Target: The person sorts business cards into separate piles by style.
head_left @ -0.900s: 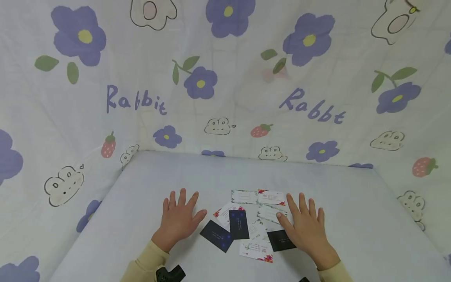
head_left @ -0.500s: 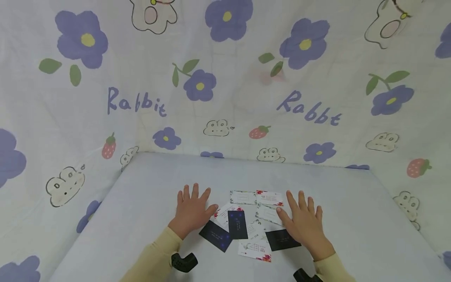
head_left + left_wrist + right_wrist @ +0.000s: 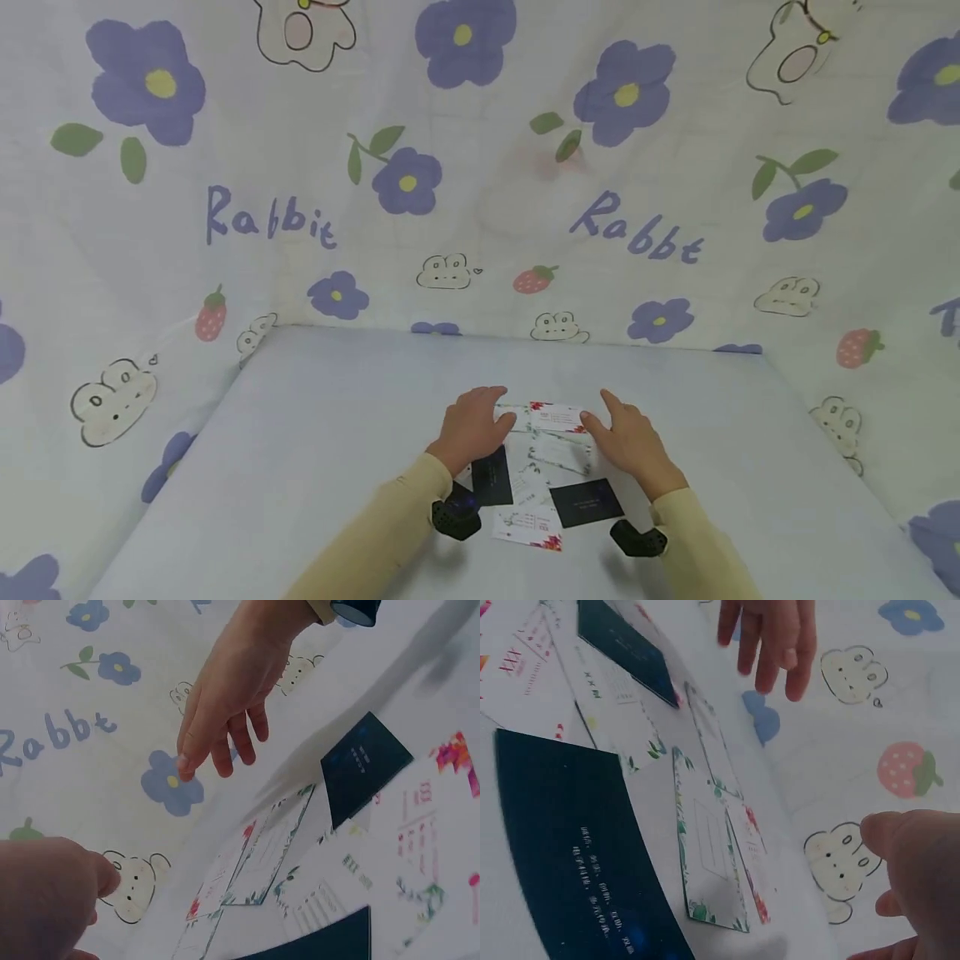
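Observation:
Several business cards lie loosely spread on the white table. My left hand [image 3: 471, 429] hovers over their left side, fingers relaxed and pointing right, holding nothing. To the right of the spread is my right hand [image 3: 632, 442], fingers loose, thumb near the white card with red flowers [image 3: 557, 418]. Between the hands lies a green-leaf card [image 3: 561, 454]. Nearer me are a black card [image 3: 587, 502], a second black card [image 3: 492, 482] and a white card with a red flower corner [image 3: 527, 530]. The left forearm hides some cards. Both wrist views show the hands raised above the table.
A white table [image 3: 360, 375] spreads around the cards. Behind it and at both sides hangs a white curtain [image 3: 487, 192] printed with purple flowers, strawberries and rabbits. Dark wrist cameras, such as the left one [image 3: 456, 514], sit below the wrists.
My left hand has moved right, over the left-hand cards, and its fingers have turned inward. My right hand has turned inward too, off the right black card. The head view has shifted slightly.

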Available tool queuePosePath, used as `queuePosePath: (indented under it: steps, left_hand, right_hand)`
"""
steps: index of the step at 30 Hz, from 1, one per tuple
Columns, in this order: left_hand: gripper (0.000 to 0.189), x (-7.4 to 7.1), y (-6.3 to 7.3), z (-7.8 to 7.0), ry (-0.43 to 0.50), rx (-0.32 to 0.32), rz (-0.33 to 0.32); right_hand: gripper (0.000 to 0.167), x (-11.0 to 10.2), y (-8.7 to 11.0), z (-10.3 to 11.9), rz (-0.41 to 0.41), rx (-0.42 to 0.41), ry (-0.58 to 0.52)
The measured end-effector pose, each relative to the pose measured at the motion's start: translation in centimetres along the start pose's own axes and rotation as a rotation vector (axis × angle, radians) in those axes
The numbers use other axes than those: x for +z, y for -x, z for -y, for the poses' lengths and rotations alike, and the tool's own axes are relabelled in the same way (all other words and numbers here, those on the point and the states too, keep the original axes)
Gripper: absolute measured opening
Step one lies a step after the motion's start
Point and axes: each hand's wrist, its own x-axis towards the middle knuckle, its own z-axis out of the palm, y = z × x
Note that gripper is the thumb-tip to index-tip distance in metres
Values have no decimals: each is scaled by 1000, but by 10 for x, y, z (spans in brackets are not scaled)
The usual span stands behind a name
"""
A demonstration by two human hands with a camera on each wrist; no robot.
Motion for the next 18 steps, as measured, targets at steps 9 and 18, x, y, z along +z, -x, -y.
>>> queuePosePath:
  steps: [9,18]
  left_hand:
    - [47,22,-34,-27,559,-129,61]
    - [52,49,-53,-49,620,-187,167]
  right_hand:
    - [68,2,-21,-4,29,115,-315]
    - [67,-1,-24,-1,78,176,-532]
